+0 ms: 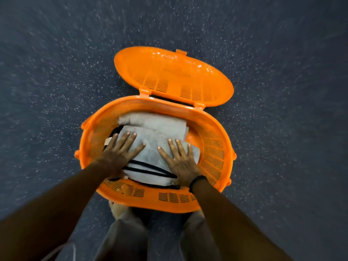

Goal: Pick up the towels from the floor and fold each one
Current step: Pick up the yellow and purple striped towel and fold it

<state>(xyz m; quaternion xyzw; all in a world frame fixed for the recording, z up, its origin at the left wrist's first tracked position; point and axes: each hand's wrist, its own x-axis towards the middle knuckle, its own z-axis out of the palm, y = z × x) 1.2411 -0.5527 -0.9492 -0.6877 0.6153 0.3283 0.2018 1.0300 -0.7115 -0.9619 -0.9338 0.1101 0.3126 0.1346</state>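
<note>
An orange oval laundry basket stands on the floor below me, its hinged lid open and tilted back. Inside lies a folded grey towel with black stripes, on top of another folded grey towel at the back. My left hand lies flat on the top towel's left side, fingers spread and straight. On the towel's right side my right hand presses the same way; a black band circles that wrist.
Dark blue speckled floor surrounds the basket on all sides. My legs in grey trousers stand right against the basket's near wall, with something pale showing at its base by my left foot.
</note>
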